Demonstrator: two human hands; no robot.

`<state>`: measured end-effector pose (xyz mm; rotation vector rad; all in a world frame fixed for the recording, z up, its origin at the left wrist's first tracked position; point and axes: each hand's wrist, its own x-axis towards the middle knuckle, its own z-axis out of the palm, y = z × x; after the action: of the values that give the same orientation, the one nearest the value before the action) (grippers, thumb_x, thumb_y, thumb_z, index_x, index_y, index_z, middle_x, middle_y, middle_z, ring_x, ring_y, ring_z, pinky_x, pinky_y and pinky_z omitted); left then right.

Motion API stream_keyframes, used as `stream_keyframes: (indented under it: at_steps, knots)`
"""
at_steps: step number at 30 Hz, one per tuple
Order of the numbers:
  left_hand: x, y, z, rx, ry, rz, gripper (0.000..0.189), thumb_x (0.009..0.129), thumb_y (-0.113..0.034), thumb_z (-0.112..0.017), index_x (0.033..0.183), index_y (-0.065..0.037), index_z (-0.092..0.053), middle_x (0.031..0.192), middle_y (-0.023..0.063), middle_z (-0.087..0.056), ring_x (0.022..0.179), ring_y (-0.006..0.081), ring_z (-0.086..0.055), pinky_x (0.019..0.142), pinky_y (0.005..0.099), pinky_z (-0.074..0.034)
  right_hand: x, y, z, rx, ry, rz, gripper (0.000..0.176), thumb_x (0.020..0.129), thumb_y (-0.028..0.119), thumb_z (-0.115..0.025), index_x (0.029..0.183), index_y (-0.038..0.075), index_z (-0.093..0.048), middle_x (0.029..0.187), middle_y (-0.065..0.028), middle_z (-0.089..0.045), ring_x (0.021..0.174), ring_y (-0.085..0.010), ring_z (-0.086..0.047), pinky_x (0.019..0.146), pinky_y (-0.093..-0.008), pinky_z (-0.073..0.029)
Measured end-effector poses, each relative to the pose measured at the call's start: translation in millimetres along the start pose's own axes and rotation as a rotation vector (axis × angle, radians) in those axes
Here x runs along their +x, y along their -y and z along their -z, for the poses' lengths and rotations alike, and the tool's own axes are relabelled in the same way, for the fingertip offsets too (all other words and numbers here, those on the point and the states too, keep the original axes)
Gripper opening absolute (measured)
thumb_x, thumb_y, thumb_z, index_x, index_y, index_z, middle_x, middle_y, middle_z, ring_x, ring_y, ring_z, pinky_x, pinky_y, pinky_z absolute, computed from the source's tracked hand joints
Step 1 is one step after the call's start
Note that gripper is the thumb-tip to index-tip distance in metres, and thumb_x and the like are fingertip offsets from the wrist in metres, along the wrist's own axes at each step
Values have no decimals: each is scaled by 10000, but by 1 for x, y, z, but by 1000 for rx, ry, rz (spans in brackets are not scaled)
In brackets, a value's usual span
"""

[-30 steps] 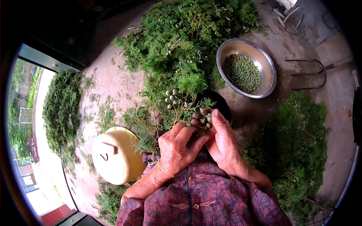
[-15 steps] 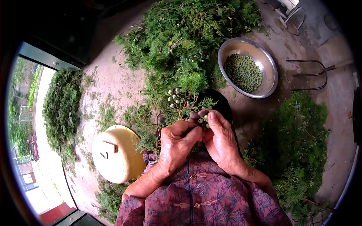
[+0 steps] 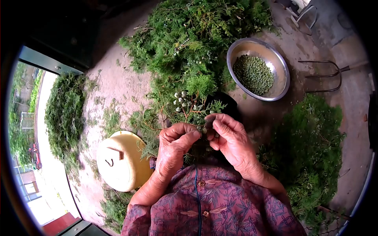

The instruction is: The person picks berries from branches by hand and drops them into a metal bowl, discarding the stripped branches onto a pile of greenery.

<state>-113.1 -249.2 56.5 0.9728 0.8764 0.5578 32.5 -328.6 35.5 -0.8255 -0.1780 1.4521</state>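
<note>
My left hand point(image 3: 173, 145) is closed, thumb and forefinger pinched at a leafy conifer sprig point(image 3: 193, 146) above my lap. A small green cone point(image 3: 204, 130) shows by its fingertips. Just to the right, my right hand point(image 3: 234, 143) has its fingers curled inward; a bit of green cone peeks out between them, and the rest of its palm is hidden. Beyond the hands, a reddish-stemmed branch point(image 3: 188, 112) carries several pale, bluish-white cones point(image 3: 181, 101).
A steel bowl point(image 3: 278, 65) holds many green cones point(image 3: 253, 74). Cut conifer branches point(image 3: 197, 39) are heaped ahead, with more piles at left point(image 3: 65, 114) and right point(image 3: 315, 153). An upturned yellowish basin point(image 3: 124, 167) lies left. A fork point(image 3: 334, 76) lies at right.
My hands have moved slightly apart, the left one shifting left and the right one right. The cones that showed in my right fingers are now mostly covered.
</note>
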Motion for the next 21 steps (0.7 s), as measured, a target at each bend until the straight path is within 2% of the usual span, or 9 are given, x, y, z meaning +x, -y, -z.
stream_keyframes:
  at_steps: [2,5,10,13,15,16,18,20,21]
  knots:
    - [0,0,1,-9,28,-22,55,785,-68,-628,747,-29,-625,599,-59,-520,499,9,-369,463,178,-278,-1,-2,-4,-117,20,4,263,911,178,-534,1126,28,-557,761,19,-540,611,-70,-495,472,-197,-378]
    - [0,-2,2,-25,65,5,46,785,-54,-626,752,-21,-625,625,-50,-539,530,15,-404,486,182,-317,-4,5,-8,-163,105,-32,237,897,99,-547,1109,-7,-562,735,-2,-543,592,-43,-494,460,-167,-375]
    - [-4,-7,1,43,47,-35,33,777,-24,-620,750,-5,-616,673,-41,-561,605,30,-455,554,196,-377,-7,7,-16,-327,15,29,98,878,54,-563,954,-8,-561,705,10,-518,524,-31,-458,416,-161,-346]
    - [-6,-15,7,111,-31,-75,45,767,-34,-628,731,-13,-613,666,-49,-550,590,22,-430,539,185,-351,-7,14,-6,-305,104,139,123,883,66,-560,980,-8,-555,687,5,-515,522,-44,-459,417,-173,-354]
    - [-5,-16,16,89,-76,-145,42,763,-44,-635,732,-21,-618,647,-54,-536,574,16,-416,524,177,-333,-7,21,5,-114,125,79,142,886,70,-549,1007,-4,-541,680,-26,-530,529,-68,-471,438,-195,-387]
    - [-7,-23,18,80,-116,-110,33,758,-38,-637,731,-27,-621,642,-60,-530,562,13,-405,512,174,-320,-7,24,7,-69,111,88,134,881,64,-551,994,-6,-540,692,-41,-545,532,-71,-476,448,-194,-394]
    - [-5,-23,26,174,-251,-195,40,780,-20,-634,819,-11,-632,689,-47,-557,617,28,-465,571,175,-383,-10,27,13,-25,135,113,105,873,57,-552,952,-12,-540,726,-78,-583,558,-80,-506,481,-191,-418]
    - [-1,-22,35,260,-330,-313,155,802,1,-627,956,3,-622,780,-21,-588,723,43,-515,678,183,-428,-14,27,23,-148,152,82,93,861,43,-563,935,-12,-550,724,-75,-582,574,-80,-519,488,-193,-427]
    - [0,-19,40,286,-376,-351,198,802,15,-623,999,-1,-616,824,-15,-597,743,38,-511,687,183,-423,-16,26,26,-210,161,68,87,855,36,-569,926,-12,-554,723,-73,-581,582,-80,-525,491,-195,-432]
